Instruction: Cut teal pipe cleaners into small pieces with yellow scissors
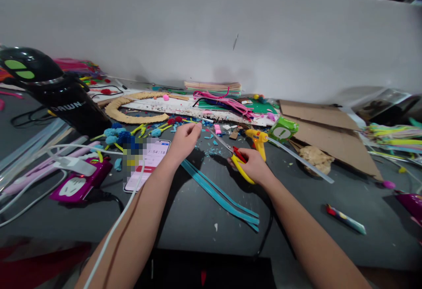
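My right hand (252,165) is wrapped round the yellow and red handles of a pair of scissors (243,172). Their metal blades point up and left, toward my left hand (187,140). The fingers of that hand are pinched together; whatever lies in the pinch is too small to make out. Light-blue fuzzy pipe cleaners (220,194) stretch from beside my left wrist toward the table's front. I cannot tell whether the left hand touches them. Small blue clippings (214,151) are scattered between the two hands.
A phone (151,159) lies by my left forearm, with a white cable crossing it. Left of it are a purple power block (82,181) and a black bottle (70,100). A yellow glue gun (257,137), green packet (284,128) and cardboard (336,139) lie to the right.
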The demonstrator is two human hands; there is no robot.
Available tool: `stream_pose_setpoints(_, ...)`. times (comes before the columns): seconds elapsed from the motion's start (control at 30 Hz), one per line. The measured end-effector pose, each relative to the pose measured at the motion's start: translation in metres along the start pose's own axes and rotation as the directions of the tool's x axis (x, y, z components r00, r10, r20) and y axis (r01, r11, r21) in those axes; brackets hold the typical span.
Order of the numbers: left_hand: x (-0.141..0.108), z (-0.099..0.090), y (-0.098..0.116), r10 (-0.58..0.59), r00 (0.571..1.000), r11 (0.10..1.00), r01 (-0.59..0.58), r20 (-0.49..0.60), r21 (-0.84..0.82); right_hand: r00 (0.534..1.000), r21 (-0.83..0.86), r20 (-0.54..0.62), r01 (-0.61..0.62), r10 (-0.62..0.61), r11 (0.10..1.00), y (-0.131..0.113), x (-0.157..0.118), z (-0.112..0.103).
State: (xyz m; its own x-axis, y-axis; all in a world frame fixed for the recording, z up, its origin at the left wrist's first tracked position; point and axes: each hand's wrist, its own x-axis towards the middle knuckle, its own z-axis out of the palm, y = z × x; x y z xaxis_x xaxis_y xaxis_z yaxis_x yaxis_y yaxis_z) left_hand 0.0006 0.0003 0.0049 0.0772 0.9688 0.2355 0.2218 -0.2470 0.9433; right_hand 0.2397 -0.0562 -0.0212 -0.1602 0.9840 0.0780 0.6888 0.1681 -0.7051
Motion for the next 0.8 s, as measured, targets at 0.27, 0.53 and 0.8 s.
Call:
stream_pose_setpoints(0.27,-0.0009,-0.0018,0.0034,0.038,0.999,0.999,-0.038,0.031,-0.005,1.000,0.026,0.029,-0.005,0.004,1.000,-0.0001,-0.0006,-0.0005)
stream_pose_setpoints(0.53,-0.0010,-0.0021,0.0041,0.039,0.999,0.999,-0.039,0.025,0.000,0.999,-0.034,0.043,0.011,-0.010,0.999,0.0011,0.0004,-0.0011)
stream_pose_setpoints(0.8,-0.0003,-0.0030,0.0049,0.050,0.998,0.998,-0.051,0.027,0.038,0.999,-0.018,0.040,0.000,0.000,1.000,0.0020,0.0013,-0.0015)
